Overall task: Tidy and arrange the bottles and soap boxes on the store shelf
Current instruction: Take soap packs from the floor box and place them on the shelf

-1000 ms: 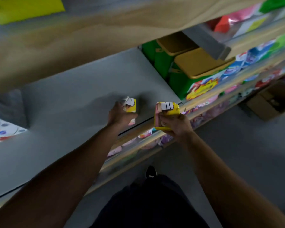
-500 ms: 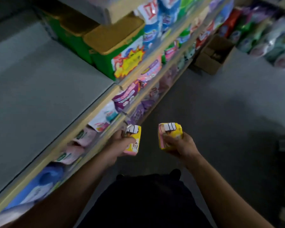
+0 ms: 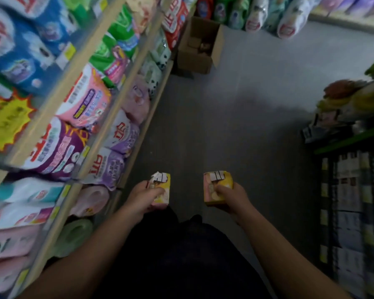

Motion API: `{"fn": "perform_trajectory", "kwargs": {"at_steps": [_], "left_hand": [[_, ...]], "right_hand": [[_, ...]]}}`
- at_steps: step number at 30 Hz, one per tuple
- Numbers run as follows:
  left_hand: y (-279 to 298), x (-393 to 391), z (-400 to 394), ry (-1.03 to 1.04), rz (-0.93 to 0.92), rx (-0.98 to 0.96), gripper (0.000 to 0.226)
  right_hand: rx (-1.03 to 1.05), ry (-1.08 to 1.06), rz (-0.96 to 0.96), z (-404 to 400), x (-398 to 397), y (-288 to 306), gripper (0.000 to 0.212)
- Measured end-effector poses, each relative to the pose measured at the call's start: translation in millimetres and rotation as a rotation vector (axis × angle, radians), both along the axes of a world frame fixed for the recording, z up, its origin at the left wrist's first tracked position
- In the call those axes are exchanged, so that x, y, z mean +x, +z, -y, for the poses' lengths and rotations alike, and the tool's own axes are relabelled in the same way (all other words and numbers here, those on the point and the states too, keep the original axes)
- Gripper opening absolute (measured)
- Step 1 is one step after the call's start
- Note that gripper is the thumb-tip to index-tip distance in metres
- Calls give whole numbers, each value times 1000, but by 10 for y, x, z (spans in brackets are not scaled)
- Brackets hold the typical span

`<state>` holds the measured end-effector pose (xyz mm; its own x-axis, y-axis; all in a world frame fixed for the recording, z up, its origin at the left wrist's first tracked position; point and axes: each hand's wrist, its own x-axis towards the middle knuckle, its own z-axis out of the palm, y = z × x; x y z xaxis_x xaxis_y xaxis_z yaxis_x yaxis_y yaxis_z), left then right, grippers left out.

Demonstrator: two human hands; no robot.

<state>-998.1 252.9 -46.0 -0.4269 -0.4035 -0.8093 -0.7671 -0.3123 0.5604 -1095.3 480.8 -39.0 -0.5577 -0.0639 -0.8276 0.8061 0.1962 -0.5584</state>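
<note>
My left hand (image 3: 141,198) grips a yellow and pink soap box (image 3: 162,187) with a white torn top. A second yellow and pink soap box (image 3: 216,186) sits in the grip of my right hand (image 3: 232,197). Both boxes hang in front of my waist, above the grey aisle floor, a short gap apart. The store shelf (image 3: 58,91) runs along my left, its tiers packed with wrapped goods.
An open cardboard carton (image 3: 198,45) stands on the floor at the far end of the shelf. Bagged goods (image 3: 274,16) line the far wall. A dark rack (image 3: 352,190) with boxed items stands on the right. The grey floor (image 3: 235,117) lies between them.
Both hands have drawn the two soap boxes off the grey upper shelf and down to waist height. My view has swung from that shelf to the aisle.
</note>
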Motion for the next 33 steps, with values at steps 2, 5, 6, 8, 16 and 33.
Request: {"fn": "perform_trajectory", "kwargs": {"at_steps": [2, 5, 6, 8, 16, 33], "left_hand": [[-37, -320, -63, -41, 16, 8, 17], [-136, -874, -101, -100, 30, 18, 17], [-181, -1084, -98, -116, 27, 13, 17], [-260, -1552, -92, -151, 24, 10, 18], [-236, -3716, -18, -507, 46, -9, 28], [-191, -6805, -322, -552, 95, -125, 32]], "right_hand": [[32, -36, 5, -124, -234, -21, 19], [84, -95, 8, -299, -640, -64, 14], [106, -114, 7, -351, -791, -73, 14], [139, -161, 1, -434, -1118, -79, 13], [413, -128, 34, -649, -2499, -76, 37], [324, -212, 82, -1003, -5750, -537, 26]]}}
